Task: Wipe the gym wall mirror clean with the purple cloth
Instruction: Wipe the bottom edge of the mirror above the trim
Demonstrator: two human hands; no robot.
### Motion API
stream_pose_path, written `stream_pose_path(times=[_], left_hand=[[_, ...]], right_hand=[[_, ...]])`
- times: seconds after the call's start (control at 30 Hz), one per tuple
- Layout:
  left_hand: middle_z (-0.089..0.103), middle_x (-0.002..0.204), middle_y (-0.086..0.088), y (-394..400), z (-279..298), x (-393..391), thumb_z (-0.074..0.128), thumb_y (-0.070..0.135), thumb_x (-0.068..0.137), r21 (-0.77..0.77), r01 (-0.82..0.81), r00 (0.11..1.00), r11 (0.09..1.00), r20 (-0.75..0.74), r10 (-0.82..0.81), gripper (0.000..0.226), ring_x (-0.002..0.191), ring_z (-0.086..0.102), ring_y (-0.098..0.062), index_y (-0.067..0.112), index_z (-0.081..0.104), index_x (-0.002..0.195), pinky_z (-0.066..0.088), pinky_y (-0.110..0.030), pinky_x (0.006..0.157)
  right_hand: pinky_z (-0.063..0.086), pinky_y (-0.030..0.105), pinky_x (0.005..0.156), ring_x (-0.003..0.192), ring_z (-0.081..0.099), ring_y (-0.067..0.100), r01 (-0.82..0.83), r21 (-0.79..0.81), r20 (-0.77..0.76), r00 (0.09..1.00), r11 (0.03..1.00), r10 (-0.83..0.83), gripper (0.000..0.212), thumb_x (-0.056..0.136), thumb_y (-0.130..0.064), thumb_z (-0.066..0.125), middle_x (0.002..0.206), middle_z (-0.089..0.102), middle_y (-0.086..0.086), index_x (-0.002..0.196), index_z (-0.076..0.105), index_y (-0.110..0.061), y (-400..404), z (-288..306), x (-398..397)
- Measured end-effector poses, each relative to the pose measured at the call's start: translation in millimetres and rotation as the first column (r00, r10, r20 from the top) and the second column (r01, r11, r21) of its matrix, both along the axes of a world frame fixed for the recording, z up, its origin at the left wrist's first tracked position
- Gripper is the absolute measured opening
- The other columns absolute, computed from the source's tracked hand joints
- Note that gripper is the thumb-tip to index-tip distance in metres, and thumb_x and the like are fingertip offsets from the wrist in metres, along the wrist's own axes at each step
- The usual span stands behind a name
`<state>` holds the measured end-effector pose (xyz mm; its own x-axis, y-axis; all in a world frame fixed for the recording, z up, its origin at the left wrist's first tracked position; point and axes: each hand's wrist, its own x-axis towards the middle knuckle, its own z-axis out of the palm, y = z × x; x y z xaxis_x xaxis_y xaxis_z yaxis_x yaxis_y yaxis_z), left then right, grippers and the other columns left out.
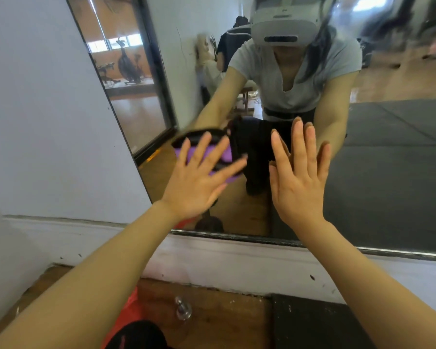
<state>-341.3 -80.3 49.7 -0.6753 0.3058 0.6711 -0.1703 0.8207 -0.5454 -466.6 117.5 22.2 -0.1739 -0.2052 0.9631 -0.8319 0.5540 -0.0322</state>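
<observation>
Mid-wipe: left hand [196, 182] presses the cloth [223, 157] flat-fingered against the mirror [388, 152], right hand [298, 177] braces open; next, sweep toward three o'clock.

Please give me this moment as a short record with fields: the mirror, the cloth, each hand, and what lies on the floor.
mirror: wall mirror with a dark frame, its bottom edge just above the white baseboard
cloth: purple cloth against the glass, under the left hand
left hand: left hand flat, fingers spread, presses the cloth on the mirror
right hand: right hand open, fingers straight, palm toward the glass; holds nothing
floor: wooden floor with a small shiny metal object and a dark mat
</observation>
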Motion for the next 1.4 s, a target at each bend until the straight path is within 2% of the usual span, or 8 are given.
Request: stream_pose_path(times=[0.17, 0.3, 0.4, 0.5, 0.8, 1.1, 1.27, 1.4], left_hand=[[0.026, 0.155, -0.007, -7.7, -74.4, 16.7, 0.074, 0.041, 0.082, -0.161, -0.012, 0.981, 0.987, 0.189, 0.043, 0.086, 0.14, 0.027, -0.037, 0.038, 0.025, 0.152, 0.017, -0.057, 0.112], [0.025, 0.155, -0.006, -10.1, -62.6, 14.1, 0.061, 0.043, 0.092, -0.198, 0.043, 0.987, 0.979, 0.158, -0.011, 0.071, 0.142, 0.026, -0.035, 0.037, 0.024, 0.153, 0.007, -0.053, 0.118], [0.016, 0.16, -0.011, 4.8, -22.9, -0.3, 0.032, 0.049, 0.104, 0.003, -0.042, 0.999, 0.999, -0.03, 0.043, 0.055, 0.148, 0.011, -0.037, 0.036, 0.017, 0.155, 0.0, -0.055, 0.119], [0.005, 0.161, -0.013, 20.6, -3.9, -11.8, 0.014, 0.052, 0.105, 0.158, -0.043, 0.997, 0.987, -0.056, 0.053, 0.054, 0.148, 0.005, -0.039, 0.037, 0.007, 0.157, -0.007, -0.056, 0.119], [-0.004, 0.163, -0.017, 35.0, -113.3, -16.2, 0.026, 0.049, 0.105, 0.288, -0.022, 0.995, 0.957, -0.089, 0.05, 0.062, 0.15, -0.003, -0.042, 0.034, -0.002, 0.159, -0.003, -0.062, 0.118], [-0.003, 0.164, -0.019, 103.0, -166.5, -25.7, 0.028, 0.045, 0.105, 0.778, -0.046, 0.97, 0.627, -0.114, 0.214, 0.063, 0.15, 0.002, -0.043, 0.03, -0.001, 0.159, 0.022, -0.065, 0.114], [0.014, 0.16, -0.017, 110.5, -148.3, -17.9, 0.07, 0.031, 0.085, 0.835, -0.029, 0.958, 0.55, -0.133, 0.252, 0.081, 0.144, 0.017, -0.041, 0.028, 0.025, 0.153, 0.04, -0.065, 0.1], [0.023, 0.152, -0.014, 95.0, -127.3, -2.8, 0.075, 0.023, 0.08, 0.862, 0.128, 0.947, 0.49, -0.252, 0.197, 0.083, 0.133, 0.03, -0.037, 0.027, 0.029, 0.149, 0.044, -0.056, 0.099]], right_hand=[[0.006, 0.053, 0.122, 0.149, 0.019, 0.037, 0.042, 0.049, -0.038, 0.998, 0.998, -0.04, 0.054, 0.106, -0.022, 0.046, 0.16, 0.023, 0.02, 0.156, 0.027, -0.017, 2.3, -0.4, -4.6], [0.003, 0.051, 0.123, 0.15, 0.017, 0.037, 0.052, 0.06, -0.036, 0.998, 0.997, -0.05, 0.053, 0.107, -0.023, 0.044, 0.161, 0.023, 0.021, 0.157, 0.026, -0.017, 2.3, -0.1, -3.6], [0.004, 0.052, 0.122, 0.149, 0.017, 0.038, 0.052, 0.053, -0.029, 0.998, 0.997, -0.051, 0.054, 0.106, -0.022, 0.046, 0.161, 0.024, 0.021, 0.157, 0.028, -0.017, 2.3, 0.8, -2.3], [0.002, 0.051, 0.122, 0.15, 0.015, 0.038, 0.061, 0.061, -0.029, 0.998, 0.996, -0.06, 0.055, 0.106, -0.022, 0.046, 0.161, 0.022, 0.021, 0.157, 0.026, -0.016, 3.3, 0.5, -1.9], [0.002, 0.052, 0.122, 0.15, 0.015, 0.038, 0.08, 0.065, -0.027, 0.997, 0.995, -0.078, 0.054, 0.107, -0.022, 0.045, 0.161, 0.019, 0.02, 0.157, 0.027, -0.015, 1.8, 0.1, -2.6], [0.005, 0.054, 0.122, 0.15, 0.014, 0.036, 0.099, 0.108, -0.005, 0.995, 0.989, -0.099, 0.055, 0.107, -0.023, 0.045, 0.162, 0.019, 0.02, 0.157, 0.026, -0.017, 4.6, 1.8, 1.5], [0.009, 0.055, 0.123, 0.151, 0.016, 0.038, 0.003, 0.14, 0.007, 1.0, 0.99, -0.004, 0.053, 0.104, -0.021, 0.047, 0.161, 0.023, 0.022, 0.155, 0.034, -0.014, 16.3, 5.8, 7.8], [0.028, 0.051, 0.115, 0.143, 0.035, 0.034, -0.103, 0.181, -0.009, 0.994, 0.978, 0.106, 0.052, 0.098, -0.015, 0.054, 0.154, 0.038, 0.018, 0.148, 0.042, -0.012, 31.9, -14.7, 14.1]])
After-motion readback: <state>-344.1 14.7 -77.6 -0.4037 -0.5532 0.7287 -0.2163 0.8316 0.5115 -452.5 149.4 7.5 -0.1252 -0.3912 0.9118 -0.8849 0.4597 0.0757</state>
